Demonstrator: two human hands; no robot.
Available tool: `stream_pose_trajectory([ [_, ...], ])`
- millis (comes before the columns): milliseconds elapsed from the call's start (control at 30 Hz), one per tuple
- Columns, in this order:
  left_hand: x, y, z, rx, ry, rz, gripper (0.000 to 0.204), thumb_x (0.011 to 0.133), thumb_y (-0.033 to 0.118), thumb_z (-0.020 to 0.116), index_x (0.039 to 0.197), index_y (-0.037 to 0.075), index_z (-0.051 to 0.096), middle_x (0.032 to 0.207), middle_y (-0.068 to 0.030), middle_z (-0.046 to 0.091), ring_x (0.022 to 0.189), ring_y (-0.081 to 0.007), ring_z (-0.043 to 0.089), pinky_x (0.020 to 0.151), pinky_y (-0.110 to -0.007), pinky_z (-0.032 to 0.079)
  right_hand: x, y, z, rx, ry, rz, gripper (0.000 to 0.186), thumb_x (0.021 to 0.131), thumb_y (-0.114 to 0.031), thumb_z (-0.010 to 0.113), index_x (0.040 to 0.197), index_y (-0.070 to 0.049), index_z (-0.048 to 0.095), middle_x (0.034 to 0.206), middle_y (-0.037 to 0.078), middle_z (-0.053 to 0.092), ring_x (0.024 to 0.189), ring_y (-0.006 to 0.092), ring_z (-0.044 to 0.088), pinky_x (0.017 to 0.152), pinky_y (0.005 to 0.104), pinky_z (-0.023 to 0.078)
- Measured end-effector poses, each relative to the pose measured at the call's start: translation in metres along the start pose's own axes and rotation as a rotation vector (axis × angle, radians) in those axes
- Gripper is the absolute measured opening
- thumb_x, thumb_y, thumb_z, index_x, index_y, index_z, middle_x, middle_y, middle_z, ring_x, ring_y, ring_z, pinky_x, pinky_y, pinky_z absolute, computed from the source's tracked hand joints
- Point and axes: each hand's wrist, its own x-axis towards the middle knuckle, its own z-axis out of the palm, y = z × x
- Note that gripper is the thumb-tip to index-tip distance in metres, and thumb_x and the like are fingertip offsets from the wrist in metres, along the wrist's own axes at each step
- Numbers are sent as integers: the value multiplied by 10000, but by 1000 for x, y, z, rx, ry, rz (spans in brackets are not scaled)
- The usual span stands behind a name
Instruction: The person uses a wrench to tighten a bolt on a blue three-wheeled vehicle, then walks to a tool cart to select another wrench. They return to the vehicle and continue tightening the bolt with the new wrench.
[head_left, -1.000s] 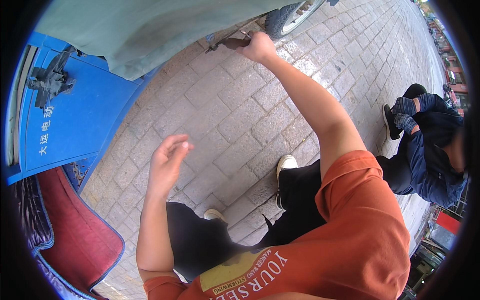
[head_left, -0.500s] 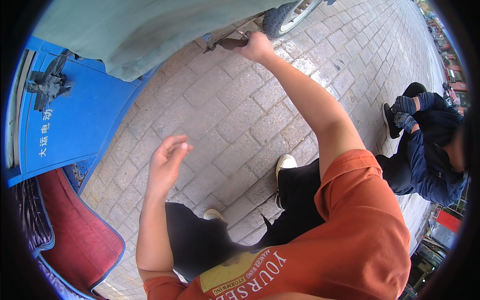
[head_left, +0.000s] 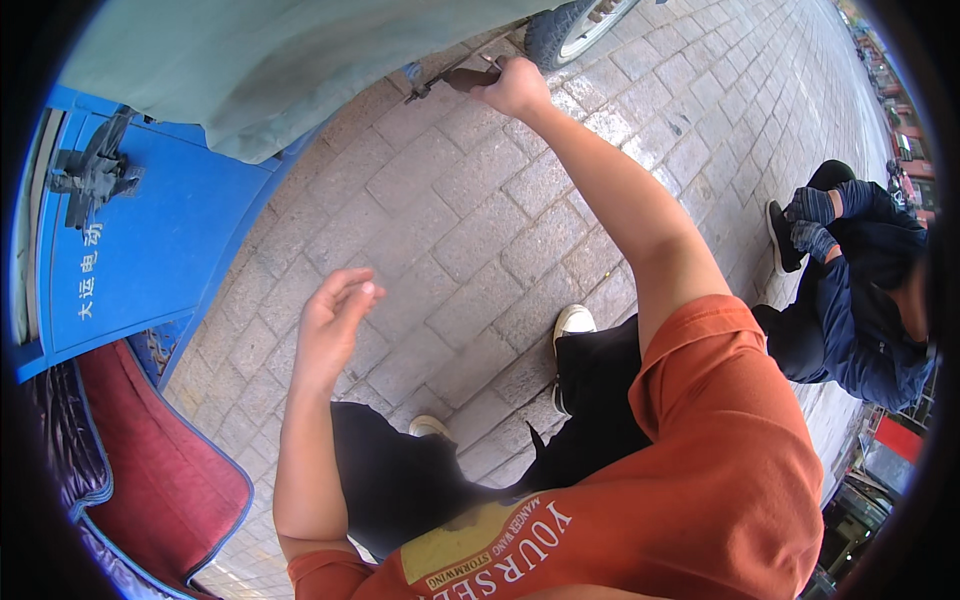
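Note:
My right arm reaches out to the far side, where my right hand (head_left: pixel 516 88) is closed on a dark brown flat piece (head_left: pixel 468 79) beside the lower edge of the grey-green cover (head_left: pixel 300 65). A thin rod-like part runs along that edge, and a small dark fitting (head_left: pixel 417 85) is at its near end. What exactly the brown piece is cannot be made out. Over the paving, my left hand (head_left: pixel 335 312) hangs in the air with loosely bent fingers and nothing visible in it.
A blue vehicle body (head_left: pixel 150 200) with a black-taped bracket (head_left: pixel 95 175) stands at left. Below it lies a red-lined quilted cover (head_left: pixel 150 450). A wheel (head_left: pixel 575 32) is just beyond my right hand. At right, a person in dark clothes (head_left: pixel 860 290) crouches, wearing gloves.
My right hand and the brown piece have moved very slightly toward the cover. The left hand stays almost where it was.

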Motion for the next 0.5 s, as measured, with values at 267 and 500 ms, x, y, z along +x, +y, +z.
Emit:
stream_pose_trajectory([
  [267, 2, -1, 1, 0, -11, 15, 272, 958, 197, 554, 1153, 14, 604, 979, -74, 670, 921, -128, 598, 839, -276, 462, -3, 0, -2, 26, -21, -1, 562, 624, -446, 768, 960, -4, 687, 969, 181, 689, 932, 319, 663, 831, 392, 530],
  [500, -2, 2, 0, 6, -2, 21, 269, 955, 200, 566, 1149, 19, 607, 977, -77, 670, 923, -134, 598, 843, -283, 460, -3, -2, 0, 22, -10, -21, 569, 627, -461, 765, 963, -8, 689, 973, 176, 690, 938, 315, 663, 829, 393, 532],
])
